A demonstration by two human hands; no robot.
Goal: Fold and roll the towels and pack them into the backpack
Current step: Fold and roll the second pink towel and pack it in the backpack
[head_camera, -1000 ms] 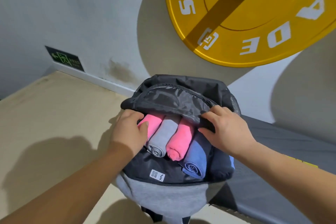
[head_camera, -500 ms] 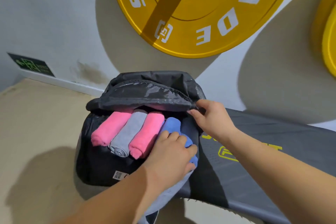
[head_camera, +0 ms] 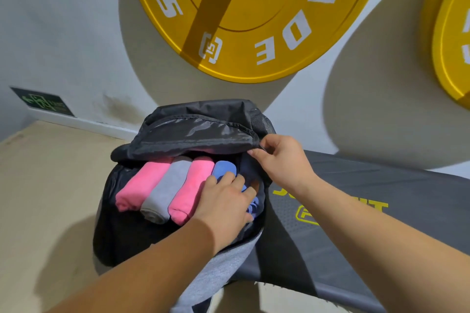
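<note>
A black and grey backpack (head_camera: 119, 234) lies open on the floor against the wall, its flap (head_camera: 195, 132) raised. Side by side inside lie rolled towels: a pink one (head_camera: 138, 187), a grey one (head_camera: 166, 192), a second pink one (head_camera: 192, 187) and a blue one (head_camera: 223, 169). A dark towel (head_camera: 248, 171) sits at the far right, mostly hidden. My left hand (head_camera: 225, 202) presses flat on the blue roll. At the flap's right corner my right hand (head_camera: 281, 160) pinches the zipper pull.
A dark padded bench (head_camera: 368, 211) with yellow lettering lies right of the backpack. Two yellow weight plates hang on the wall above, one (head_camera: 254, 12) over the bag, another (head_camera: 452, 33) at the right edge. Beige floor (head_camera: 45, 185) spreads to the left. A green exit sign (head_camera: 43, 104) sits low on the wall.
My left hand went from the left pink roll across to the blue roll and now presses it. My right hand shifted along the flap edge to its right corner. The view swung right.
</note>
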